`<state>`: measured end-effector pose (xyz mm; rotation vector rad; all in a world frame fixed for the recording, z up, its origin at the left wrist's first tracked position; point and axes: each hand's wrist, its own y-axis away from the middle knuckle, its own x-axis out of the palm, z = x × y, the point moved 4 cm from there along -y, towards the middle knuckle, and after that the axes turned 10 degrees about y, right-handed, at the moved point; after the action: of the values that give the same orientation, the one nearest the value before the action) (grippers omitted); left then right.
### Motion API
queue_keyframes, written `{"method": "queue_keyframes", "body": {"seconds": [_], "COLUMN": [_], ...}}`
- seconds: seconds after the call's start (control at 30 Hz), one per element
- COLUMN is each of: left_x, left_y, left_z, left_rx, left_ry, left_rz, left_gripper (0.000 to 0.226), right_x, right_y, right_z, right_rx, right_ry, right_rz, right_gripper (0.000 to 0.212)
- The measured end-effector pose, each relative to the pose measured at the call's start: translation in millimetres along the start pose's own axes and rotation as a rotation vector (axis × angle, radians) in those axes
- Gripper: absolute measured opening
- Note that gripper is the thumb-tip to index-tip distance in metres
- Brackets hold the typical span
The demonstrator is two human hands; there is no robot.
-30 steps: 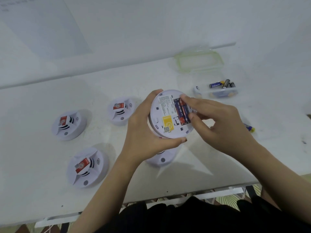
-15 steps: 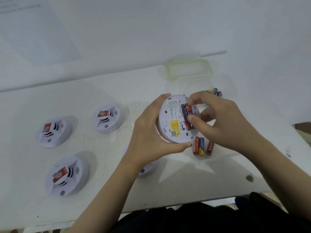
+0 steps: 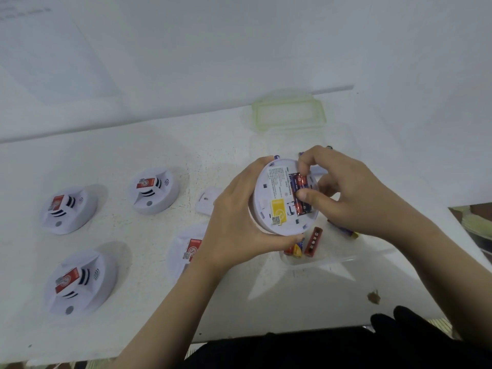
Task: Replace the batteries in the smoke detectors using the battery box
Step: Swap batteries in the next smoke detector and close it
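While the left hand (image 3: 234,222) gripped an upturned smoke detector (image 3: 277,198) by its rim above the bench (image 3: 133,155), the right hand (image 3: 346,193) pinched a red battery (image 3: 301,182) between thumb and forefinger in the open compartment, beside a dark blue one (image 3: 293,191) seated there. Whether that red cell was going in or coming out could not be told. A small white cover plate (image 3: 209,203) lay on the bench just left of the held unit, most likely its battery door. Below the hands sat the clear battery box (image 3: 332,262) with loose batteries (image 3: 313,241) in it, and its green-rimmed lid (image 3: 288,113) lay behind, near the wall. Three other detectors (image 3: 153,191) sat face up at the left, and a fourth (image 3: 186,251) was partly hidden under the left forearm. By my reckoning one unit was mid-swap with its door yet to be refitted. The four face-up units hid their backs, so their state was unknown.
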<state>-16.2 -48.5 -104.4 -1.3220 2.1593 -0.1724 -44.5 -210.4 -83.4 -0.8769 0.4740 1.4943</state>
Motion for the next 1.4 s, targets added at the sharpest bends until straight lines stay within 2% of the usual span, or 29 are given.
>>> {"method": "queue_keyframes", "body": {"seconds": [0.13, 0.27, 0.37, 0.6, 0.73, 0.8, 0.93, 1.03, 1.1, 1.17, 1.3, 1.4], "left_x": [6, 7, 11, 19, 22, 23, 24, 20, 15, 12, 8, 8], "left_y": [0, -2, -4, -8, -10, -11, -16, -17, -16, -16, -15, -15], "left_z": [-3, -6, -7, -3, 0, 0, 1, 4, 4, 5, 10, 9], "left_rx": [-0.004, -0.007, 0.005, -0.011, -0.015, -0.014, 0.011, 0.012, 0.033, 0.052, 0.035, 0.043], "left_ry": [0.005, 0.073, 0.072, 0.032, 0.031, 0.036, 0.019, 0.009, -0.029, -0.025, 0.011, 0.029], "left_rz": [-0.039, -0.126, -0.145, -0.12, -0.105, -0.099, -0.068, -0.077, -0.078, -0.062, -0.028, 0.002], "left_gripper": [0.082, 0.086, 0.088, 0.093, 0.094, 0.092, 0.09, 0.094, 0.093, 0.09, 0.086, 0.086], "right_x": [-1, 0, -2, -9, -9, -7, -11, -12, -14, -18, -17, -13], "right_y": [4, 12, 17, 17, 17, 19, 22, 28, 32, 36, 42, 43], "right_z": [-7, -9, -11, -15, -17, -18, -13, -11, -13, -16, -23, -26], "right_rx": [-0.013, -0.068, -0.113, -0.039, -0.032, -0.035, -0.157, -0.157, -0.126, -0.122, -0.161, -0.177], "right_ry": [-0.03, -0.074, -0.051, -0.112, -0.148, -0.135, 0.143, 0.134, 0.05, 0.025, 0.101, 0.224], "right_rz": [-0.024, -0.221, -0.329, -0.28, -0.247, -0.264, -0.501, -0.601, -0.591, -0.504, -0.162, -0.103], "right_gripper": [0.021, 0.034, 0.033, 0.026, 0.032, 0.029, 0.012, 0.009, 0.013, 0.015, 0.024, 0.038]}}
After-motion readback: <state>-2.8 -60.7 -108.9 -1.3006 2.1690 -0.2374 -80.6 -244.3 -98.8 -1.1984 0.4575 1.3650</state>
